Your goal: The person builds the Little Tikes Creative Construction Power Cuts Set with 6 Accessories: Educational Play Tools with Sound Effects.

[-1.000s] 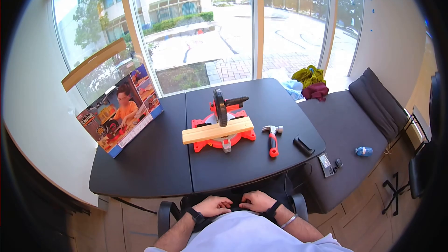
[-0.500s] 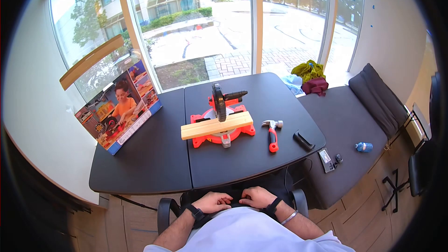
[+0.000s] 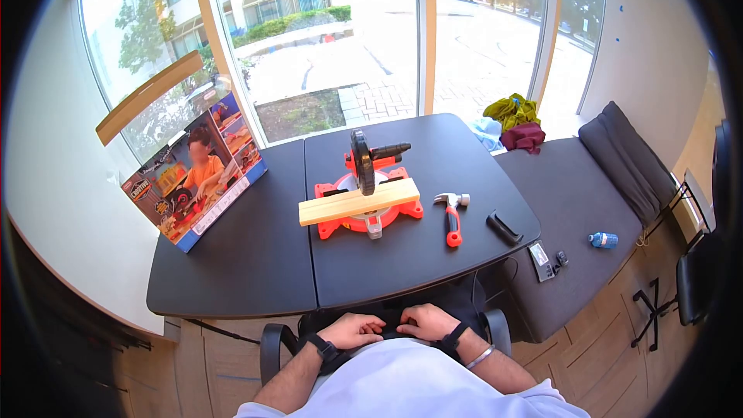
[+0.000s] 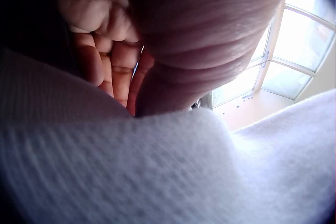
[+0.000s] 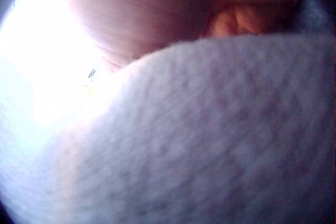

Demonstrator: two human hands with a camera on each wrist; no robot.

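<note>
My left hand (image 3: 352, 331) rests in my lap at the near side of the table, its fingers loosely curled around nothing. Beside it, a small gap away, lies my right hand (image 3: 427, 322), also relaxed with bent fingers. In the left wrist view, the fingers (image 4: 122, 66) show past the thumb, with white shirt cloth below. Cloth hides most of the right hand (image 5: 147, 14) in its own wrist view. On the table stands a red and black toy miter saw (image 3: 361, 162), a wooden plank (image 3: 333, 210) across its base. To its right is a claw hammer (image 3: 453, 224) with a red and black handle.
The black table (image 3: 240, 279) carries a large printed toy box (image 3: 203, 174) at left and a black curved piece (image 3: 504, 227) at right. A grey bench (image 3: 573, 209) alongside holds a water bottle (image 3: 603, 241), small gadgets (image 3: 544, 262) and piled clothes (image 3: 512, 112).
The head view has tilted slightly, so the table and its things sit a little higher in the picture. Both hands stay in the lap and the objects keep their places.
</note>
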